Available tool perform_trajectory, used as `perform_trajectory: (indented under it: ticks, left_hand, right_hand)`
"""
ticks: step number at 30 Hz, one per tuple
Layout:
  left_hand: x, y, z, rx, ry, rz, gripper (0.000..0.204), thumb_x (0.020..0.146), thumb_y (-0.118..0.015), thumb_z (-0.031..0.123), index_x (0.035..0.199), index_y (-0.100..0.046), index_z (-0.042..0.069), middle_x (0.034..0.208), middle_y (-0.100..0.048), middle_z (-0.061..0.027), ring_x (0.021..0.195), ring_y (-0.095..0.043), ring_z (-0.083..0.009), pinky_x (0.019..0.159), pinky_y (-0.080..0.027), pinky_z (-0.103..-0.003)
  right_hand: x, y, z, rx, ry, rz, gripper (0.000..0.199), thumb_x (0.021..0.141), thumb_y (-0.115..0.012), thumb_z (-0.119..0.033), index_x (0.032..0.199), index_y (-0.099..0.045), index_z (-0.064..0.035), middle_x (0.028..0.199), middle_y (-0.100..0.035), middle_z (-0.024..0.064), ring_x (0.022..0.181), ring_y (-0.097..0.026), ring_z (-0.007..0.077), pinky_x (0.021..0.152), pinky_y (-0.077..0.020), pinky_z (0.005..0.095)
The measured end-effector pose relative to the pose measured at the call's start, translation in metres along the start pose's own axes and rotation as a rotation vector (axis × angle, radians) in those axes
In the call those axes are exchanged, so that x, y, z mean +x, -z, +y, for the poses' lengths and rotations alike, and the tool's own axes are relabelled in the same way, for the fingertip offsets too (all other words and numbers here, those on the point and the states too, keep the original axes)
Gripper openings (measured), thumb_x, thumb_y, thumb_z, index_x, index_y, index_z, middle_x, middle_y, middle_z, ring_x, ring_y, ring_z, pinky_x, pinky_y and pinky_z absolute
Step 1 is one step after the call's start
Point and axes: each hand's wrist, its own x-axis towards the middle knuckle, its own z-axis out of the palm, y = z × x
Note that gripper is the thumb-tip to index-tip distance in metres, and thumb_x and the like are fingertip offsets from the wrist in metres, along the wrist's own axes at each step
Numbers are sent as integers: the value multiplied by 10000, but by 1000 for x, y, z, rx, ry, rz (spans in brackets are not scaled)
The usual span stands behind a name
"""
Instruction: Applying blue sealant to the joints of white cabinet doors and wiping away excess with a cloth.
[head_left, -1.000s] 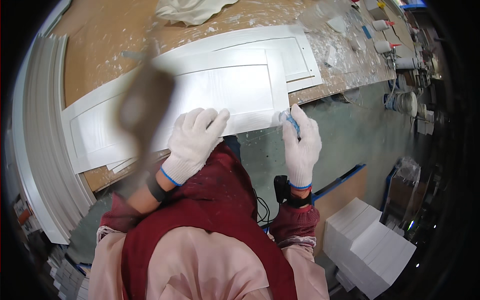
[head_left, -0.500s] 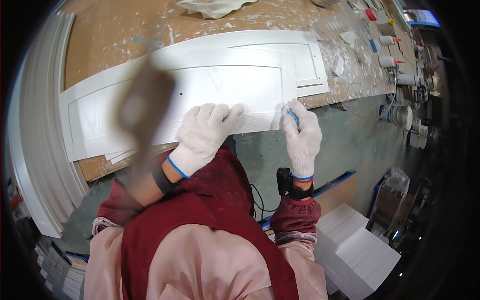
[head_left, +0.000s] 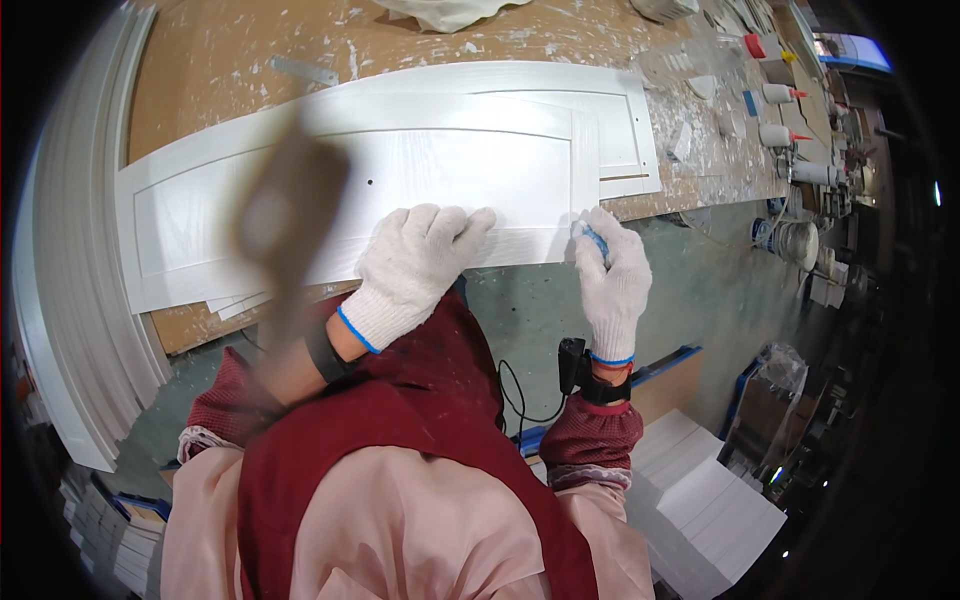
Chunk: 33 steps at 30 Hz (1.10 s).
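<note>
Two white-gloved hands reach me on the head feed, both at the near side of the front white panel (head_left: 450, 160). The left hand (head_left: 420, 250) lies over the near edge, back upward, fingers close together and slightly bent; I cannot tell from here whether it grips the panel or only presses on it. To its right, the right hand (head_left: 614, 275) is closed, thumb against fingers, around a small blue object (head_left: 594, 240). The glove hides most of that, so I cannot make out its kind. Those fingertips sit at the panel's right end, close to the near corner.

I see a dark spot (head_left: 370, 182) on the panel just beyond the left fingers. Farther beyond both hands, the back white panel (head_left: 610, 110) is partly covered by the front one, on a paint-spotted table (head_left: 230, 60). Well past the right hand I find two white bottles (head_left: 778, 93) with red tips. White boards (head_left: 75, 250) stand far left of the left hand. Nearer to it, a blurred dark shape (head_left: 290, 200) blocks part of my view.
</note>
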Motion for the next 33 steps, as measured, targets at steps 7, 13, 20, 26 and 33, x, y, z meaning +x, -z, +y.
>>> perform_trajectory:
  ticks: [7,13,20,26,33]
  left_hand:
    - [7,11,2,-107,68,-133,269,787,-689,213,1052,-671,246,779,-588,25,689,-594,-194,576,-478,-350]
    - [7,12,2,-114,82,-123,208,820,-669,199,1024,-680,241,760,-602,16,667,-601,-208,564,-481,-360]
    - [6,11,1,-91,35,-109,322,760,-674,160,1073,-662,236,772,-561,32,674,-574,-180,553,-467,-349]
    - [6,12,-1,-81,20,-143,384,740,-669,156,1118,-641,221,802,-535,34,713,-564,-171,557,-462,-338]
    - [4,13,0,-64,13,-76,363,743,-676,186,1103,-633,213,861,-525,41,770,-552,-149,632,-455,-306]
  right_hand:
    - [0,9,-7,-23,-61,-104,273,842,-672,-166,1100,-681,-73,917,-647,143,808,-644,274,746,-505,348]
    - [15,1,0,138,48,51,294,837,-666,-161,1114,-675,-64,938,-652,151,835,-648,267,766,-503,350]
    - [62,-11,-3,76,84,90,325,845,-656,-215,1123,-661,-46,977,-651,174,894,-640,303,807,-494,373]
    - [84,-21,-8,43,83,73,363,862,-641,-280,1133,-655,-39,958,-646,191,893,-629,337,815,-491,395]
    - [93,-32,-5,-23,161,67,355,875,-637,-279,1130,-654,-32,964,-647,208,904,-630,346,800,-490,413]
